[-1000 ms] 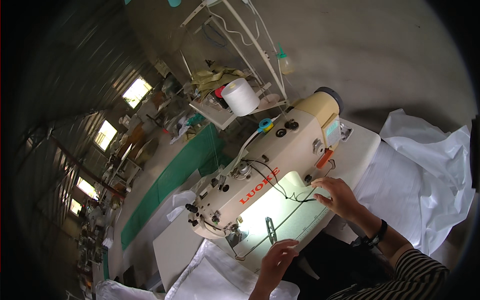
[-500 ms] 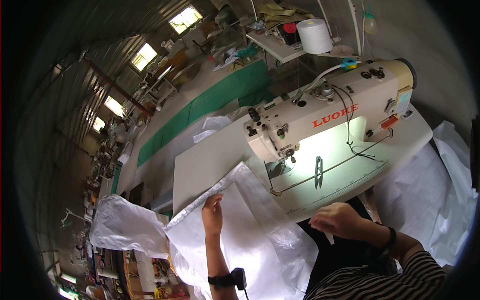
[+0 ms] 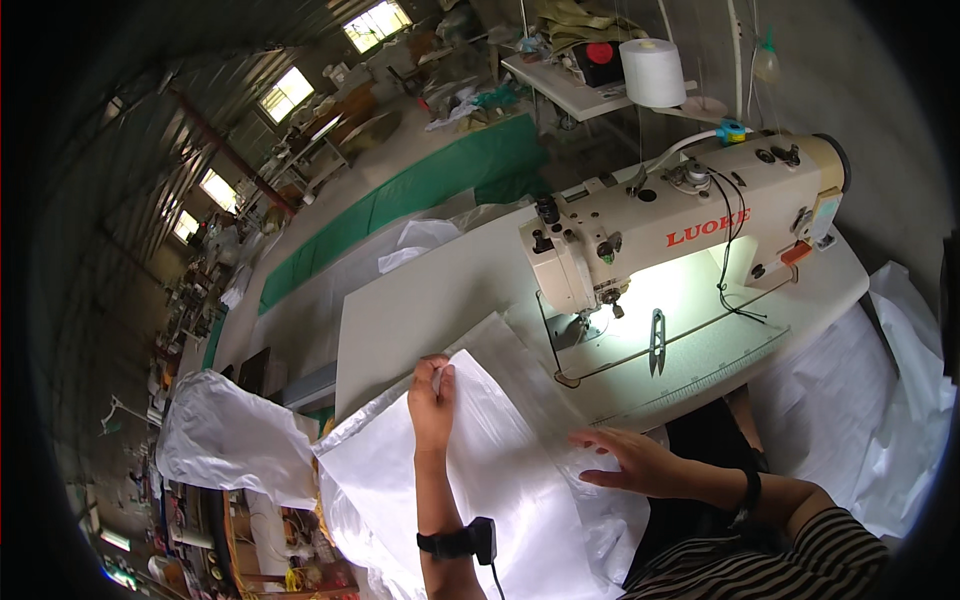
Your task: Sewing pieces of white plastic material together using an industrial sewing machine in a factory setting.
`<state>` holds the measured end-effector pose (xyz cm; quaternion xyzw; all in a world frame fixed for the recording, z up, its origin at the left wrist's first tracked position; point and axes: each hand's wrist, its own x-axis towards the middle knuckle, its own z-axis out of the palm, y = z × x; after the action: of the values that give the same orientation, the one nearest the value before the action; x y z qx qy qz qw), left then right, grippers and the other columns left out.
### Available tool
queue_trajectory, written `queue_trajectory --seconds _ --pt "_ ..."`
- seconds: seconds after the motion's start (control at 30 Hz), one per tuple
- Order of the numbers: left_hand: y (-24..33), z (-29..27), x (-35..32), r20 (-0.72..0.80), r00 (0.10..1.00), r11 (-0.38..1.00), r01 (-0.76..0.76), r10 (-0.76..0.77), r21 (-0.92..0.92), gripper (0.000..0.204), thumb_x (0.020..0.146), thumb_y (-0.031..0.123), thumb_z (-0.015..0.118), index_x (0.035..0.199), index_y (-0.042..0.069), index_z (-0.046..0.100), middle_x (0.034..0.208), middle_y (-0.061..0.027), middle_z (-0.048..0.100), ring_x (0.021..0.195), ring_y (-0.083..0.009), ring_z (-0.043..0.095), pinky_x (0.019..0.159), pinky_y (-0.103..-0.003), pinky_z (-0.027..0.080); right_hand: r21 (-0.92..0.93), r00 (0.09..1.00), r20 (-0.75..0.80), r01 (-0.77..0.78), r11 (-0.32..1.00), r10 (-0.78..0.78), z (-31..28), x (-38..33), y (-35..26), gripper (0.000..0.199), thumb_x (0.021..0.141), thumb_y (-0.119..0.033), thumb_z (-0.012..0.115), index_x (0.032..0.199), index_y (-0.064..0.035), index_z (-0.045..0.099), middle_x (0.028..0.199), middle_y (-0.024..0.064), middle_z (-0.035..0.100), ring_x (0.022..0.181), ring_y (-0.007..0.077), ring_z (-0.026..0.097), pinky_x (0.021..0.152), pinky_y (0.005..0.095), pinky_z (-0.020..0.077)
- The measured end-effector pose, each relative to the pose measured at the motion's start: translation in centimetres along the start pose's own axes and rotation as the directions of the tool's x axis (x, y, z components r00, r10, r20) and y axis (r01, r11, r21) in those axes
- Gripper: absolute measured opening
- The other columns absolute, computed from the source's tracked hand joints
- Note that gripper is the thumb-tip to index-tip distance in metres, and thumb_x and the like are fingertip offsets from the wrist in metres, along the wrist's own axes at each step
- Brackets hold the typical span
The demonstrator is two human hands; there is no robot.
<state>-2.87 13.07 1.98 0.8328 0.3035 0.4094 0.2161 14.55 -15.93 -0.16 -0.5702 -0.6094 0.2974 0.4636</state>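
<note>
A white sheet (image 3: 500, 440) lies over the front left of the sewing table and hangs down toward my lap. A clear plastic layer (image 3: 520, 365) shows beneath it and along its right side. My left hand (image 3: 432, 402) is closed on the white sheet's upper corner, thumb and fingers pinched together. To the right, my right hand (image 3: 635, 463) is open, fingers stretched toward the sheet's right side. Whether those fingertips touch the plastic, I cannot tell. The sewing machine (image 3: 650, 230) stands beyond, its lamp lit.
Thread snips (image 3: 657, 342) lie on the sewing table (image 3: 420, 285) in the lamplight. A white thread cone (image 3: 653, 73) stands behind the machine. White material hangs at the left (image 3: 235, 440) and at the right (image 3: 835, 400). A green cloth (image 3: 400, 215) covers part of a farther surface.
My left hand now pinches the white sheet's corner, which lies higher over the plastic. My right hand has moved left and its fingers have spread. The view has shifted slightly.
</note>
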Motion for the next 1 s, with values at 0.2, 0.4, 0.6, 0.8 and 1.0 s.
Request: queue_trajectory --seconds 0.2,0.4,0.6,0.8,1.0 --pt "-0.2 2.1 5.2 -0.057 0.998 0.995 0.009 -0.004 0.1 0.008 0.094 0.008 0.062 0.097 0.001 0.059 0.088 -0.0175 0.069 0.081 -0.0334 0.068 0.075 -0.038 0.053 0.097 0.911 0.292 -0.332 0.938 0.292 4.4 0.9 0.8 0.042 0.094 -0.042 0.064 0.109 -0.0031 0.064 0.098 0.0118 0.068 0.086 0.0231 0.067 0.074 0.0334 0.052" --pt "-5.6 8.1 5.3 0.015 0.991 0.926 0.118 -0.132 0.358 0.009 0.085 0.012 0.067 0.092 0.007 0.065 0.094 -0.0111 0.066 0.089 -0.0324 0.064 0.079 -0.044 0.052 0.198 0.818 0.392 -0.523 0.829 0.422 3.3 -1.0 2.3 0.036 0.098 -0.037 0.056 0.092 -0.0036 0.067 0.073 0.0062 0.065 0.067 0.0188 0.063 0.066 0.0331 0.0486" --pt "-6.2 9.8 3.6 -0.033 0.999 0.909 0.037 -0.025 0.415 0.01 0.085 0.015 0.067 0.094 0.012 0.066 0.103 -0.0075 0.064 0.1 -0.0296 0.059 0.086 -0.043 0.048 -0.072 0.875 0.141 -0.457 0.887 0.463 1.1 -3.4 3.0 0.032 0.098 -0.034 0.057 0.093 -0.004 0.067 0.069 0.0094 0.066 0.065 0.0257 0.066 0.064 0.0358 0.0499" --pt "-4.6 10.0 2.8 0.022 0.998 0.84 0.043 -0.066 0.541 0.02 0.086 0.02 0.067 0.105 0.015 0.065 0.111 -0.0034 0.061 0.107 -0.0262 0.056 0.091 -0.044 0.043 -0.222 0.901 0.099 -0.393 0.892 0.422 0.6 -4.8 3.4 0.029 0.092 -0.035 0.065 0.096 -0.0065 0.068 0.082 0.0097 0.069 0.074 0.0291 0.068 0.067 0.0394 0.052" --pt "-4.3 10.1 2.8 0.029 0.996 0.878 0.058 -0.081 0.474 0.018 0.087 0.02 0.067 0.104 0.014 0.066 0.108 -0.0038 0.062 0.106 -0.0268 0.056 0.092 -0.044 0.042 -0.43 0.969 -0.176 -0.233 0.872 0.172 -1.4 -5.4 1.9 0.025 0.085 -0.031 0.071 0.1 -0.0115 0.068 0.095 0.0065 0.07 0.083 0.0257 0.068 0.072 0.0377 0.0534"
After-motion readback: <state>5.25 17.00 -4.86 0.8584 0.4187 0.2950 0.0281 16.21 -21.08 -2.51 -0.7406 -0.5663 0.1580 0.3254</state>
